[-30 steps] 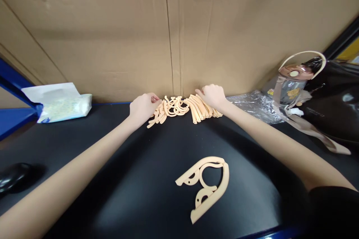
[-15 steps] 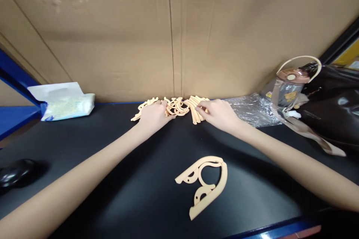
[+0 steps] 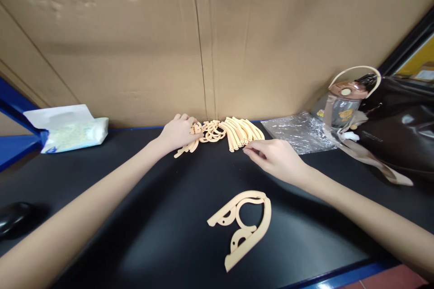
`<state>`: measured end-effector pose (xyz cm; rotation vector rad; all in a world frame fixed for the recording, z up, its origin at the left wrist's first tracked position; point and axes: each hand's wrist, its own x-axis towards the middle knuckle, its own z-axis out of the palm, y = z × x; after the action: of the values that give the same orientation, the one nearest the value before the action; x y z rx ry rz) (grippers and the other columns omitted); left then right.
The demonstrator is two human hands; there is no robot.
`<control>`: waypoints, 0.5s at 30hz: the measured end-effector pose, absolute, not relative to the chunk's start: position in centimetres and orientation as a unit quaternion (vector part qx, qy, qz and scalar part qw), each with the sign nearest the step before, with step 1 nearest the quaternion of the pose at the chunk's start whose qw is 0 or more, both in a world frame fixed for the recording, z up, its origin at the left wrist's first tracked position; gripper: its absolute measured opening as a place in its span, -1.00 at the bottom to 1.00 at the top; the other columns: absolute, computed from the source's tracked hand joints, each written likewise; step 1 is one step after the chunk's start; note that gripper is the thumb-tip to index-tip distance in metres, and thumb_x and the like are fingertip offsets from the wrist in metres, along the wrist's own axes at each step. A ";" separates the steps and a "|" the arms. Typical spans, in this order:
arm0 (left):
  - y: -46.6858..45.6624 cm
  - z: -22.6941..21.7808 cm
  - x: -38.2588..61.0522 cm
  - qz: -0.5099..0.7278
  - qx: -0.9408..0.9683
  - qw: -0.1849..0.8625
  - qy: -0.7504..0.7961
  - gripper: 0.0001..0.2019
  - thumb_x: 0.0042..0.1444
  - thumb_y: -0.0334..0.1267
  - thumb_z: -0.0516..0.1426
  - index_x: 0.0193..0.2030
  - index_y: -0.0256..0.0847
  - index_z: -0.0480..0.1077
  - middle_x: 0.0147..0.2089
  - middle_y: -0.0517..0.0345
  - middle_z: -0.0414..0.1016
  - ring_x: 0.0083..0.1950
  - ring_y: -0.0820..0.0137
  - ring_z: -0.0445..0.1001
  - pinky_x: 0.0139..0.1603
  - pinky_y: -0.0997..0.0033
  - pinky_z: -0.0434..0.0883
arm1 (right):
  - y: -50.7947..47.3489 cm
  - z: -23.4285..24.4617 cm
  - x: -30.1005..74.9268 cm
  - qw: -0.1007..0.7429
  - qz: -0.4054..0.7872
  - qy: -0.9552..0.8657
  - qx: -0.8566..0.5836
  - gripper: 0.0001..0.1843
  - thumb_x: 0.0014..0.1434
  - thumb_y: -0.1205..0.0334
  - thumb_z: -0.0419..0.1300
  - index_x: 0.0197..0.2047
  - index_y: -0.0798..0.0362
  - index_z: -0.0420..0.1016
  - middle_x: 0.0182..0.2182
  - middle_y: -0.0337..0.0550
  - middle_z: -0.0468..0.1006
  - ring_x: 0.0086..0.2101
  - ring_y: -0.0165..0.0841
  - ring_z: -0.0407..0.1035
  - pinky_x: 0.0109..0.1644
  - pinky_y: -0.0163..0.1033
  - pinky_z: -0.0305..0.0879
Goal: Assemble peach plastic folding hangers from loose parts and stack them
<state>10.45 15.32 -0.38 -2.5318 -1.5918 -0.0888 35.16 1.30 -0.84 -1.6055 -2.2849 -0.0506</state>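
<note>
My left hand [image 3: 179,133] curls around cream plastic hanger parts at the left end of a pile; its fingertips are partly hidden behind them. Small hooked parts [image 3: 213,132] lie to the right of these fingers. Farther right, several curved hanger arms [image 3: 237,133] rest side by side in a row. My right hand [image 3: 276,158] is just in front of the row's right end, fingers bent and thumb near forefinger, with nothing visible between them. Closer to me, a cream folding hanger [image 3: 266,216] lies flat on the black table, its two arms folded toward each other around the hook.
A tall cardboard wall [image 3: 135,67] closes off the back. At left are a tissue pack [image 3: 74,131] and a black mouse [image 3: 13,219]. On the right lie clear plastic wrap [image 3: 298,131], a strapped bottle [image 3: 346,108] and a dark bag [image 3: 403,122].
My left hand has shifted to the pile's outer left side, and the parts there sit closer to the hooks. My right hand has drawn back toward me, uncovering the row of arms.
</note>
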 end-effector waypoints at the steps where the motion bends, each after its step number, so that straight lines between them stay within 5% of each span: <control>1: 15.6 -0.4 10.4 -0.021 -0.852 0.069 -0.518 -0.64 0.28 -0.11 0.15 0.13 -0.24 0.36 0.14 -0.04 0.41 0.09 0.18 0.45 0.07 0.00 0.45 | 1.2 -1.0 35.2 0.174 -0.016 -0.807 -0.564 -0.74 0.36 0.22 0.04 -0.21 0.01 0.56 -0.31 -0.25 0.65 -0.40 -0.37 0.48 -0.38 -0.30 0.12; 15: 15.5 -0.7 10.6 -0.047 -0.809 0.079 -0.581 -0.66 0.28 -0.14 0.15 0.12 -0.24 0.36 0.12 -0.03 0.42 0.04 0.22 0.47 0.02 0.05 0.49 | 0.9 -2.0 35.4 0.174 -0.005 -0.814 -0.554 -0.74 0.36 0.23 0.05 -0.21 0.03 0.57 -0.26 -0.21 0.66 -0.32 -0.29 0.55 -0.32 -0.27 0.20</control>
<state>10.64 15.49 -0.69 -2.4212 -1.7392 -0.1394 35.40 0.87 -2.03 -1.5719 -2.3083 -0.0143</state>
